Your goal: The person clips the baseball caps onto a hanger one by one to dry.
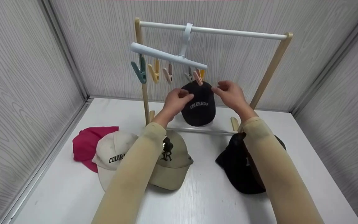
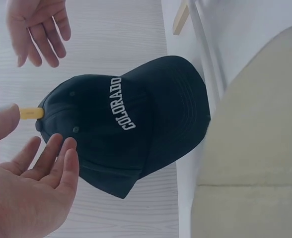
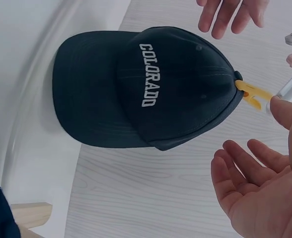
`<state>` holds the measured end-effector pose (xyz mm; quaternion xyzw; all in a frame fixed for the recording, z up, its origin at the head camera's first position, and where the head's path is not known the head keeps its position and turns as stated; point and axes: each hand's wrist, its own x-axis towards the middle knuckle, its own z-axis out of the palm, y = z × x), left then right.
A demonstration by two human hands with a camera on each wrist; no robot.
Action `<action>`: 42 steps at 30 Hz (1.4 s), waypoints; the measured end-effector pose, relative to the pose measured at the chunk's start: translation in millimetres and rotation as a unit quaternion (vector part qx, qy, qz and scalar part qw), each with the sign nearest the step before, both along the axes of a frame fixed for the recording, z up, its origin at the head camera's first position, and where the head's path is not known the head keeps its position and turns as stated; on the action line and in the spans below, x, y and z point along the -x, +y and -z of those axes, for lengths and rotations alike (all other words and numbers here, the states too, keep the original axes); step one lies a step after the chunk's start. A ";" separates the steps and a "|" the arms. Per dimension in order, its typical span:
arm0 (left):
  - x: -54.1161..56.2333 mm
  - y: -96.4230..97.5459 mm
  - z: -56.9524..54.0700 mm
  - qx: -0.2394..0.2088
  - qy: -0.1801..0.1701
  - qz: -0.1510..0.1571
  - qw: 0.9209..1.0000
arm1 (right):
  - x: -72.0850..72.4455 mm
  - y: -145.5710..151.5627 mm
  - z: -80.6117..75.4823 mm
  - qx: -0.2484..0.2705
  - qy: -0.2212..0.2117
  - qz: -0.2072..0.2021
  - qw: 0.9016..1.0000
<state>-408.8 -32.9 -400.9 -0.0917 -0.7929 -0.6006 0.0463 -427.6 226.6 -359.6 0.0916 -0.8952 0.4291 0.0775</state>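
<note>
A white table (image 1: 204, 200) spreads under everything, and a rack (image 1: 238, 32) of wooden posts and white bars stands at its far side. From the rack's top bar a pale hanger (image 1: 166, 56) hangs tilted, its left end higher.

Take the head view as a clock face centred on the hanging black cap (image 1: 200, 113) — brim down, COLORADO lettering facing the person, below the hanger inside the rack. At eight o'clock the white cap (image 1: 107, 149) overlaps the red cap (image 1: 85, 146); the khaki cap (image 1: 172, 174) lies at seven, and a second black cap (image 1: 239, 171) at five, partly behind the right forearm.

The left hand (image 1: 176, 102) is at nine, the right hand (image 1: 231, 95) near three — both with relaxed fingers, thumbs set wide of them in the wrist views. Whether either touches the cap, I cannot tell.

Smallest, a yellow clip (image 3: 251, 92) pinches the hanging cap's crown; a teal clip (image 1: 141, 73) hangs at ten.
</note>
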 end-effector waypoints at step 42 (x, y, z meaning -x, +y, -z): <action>-33.4 -47.7 37.8 0.084 -0.034 0.034 0.995 | -41.9 -19.4 56.5 -0.009 -0.026 -0.063 0.998</action>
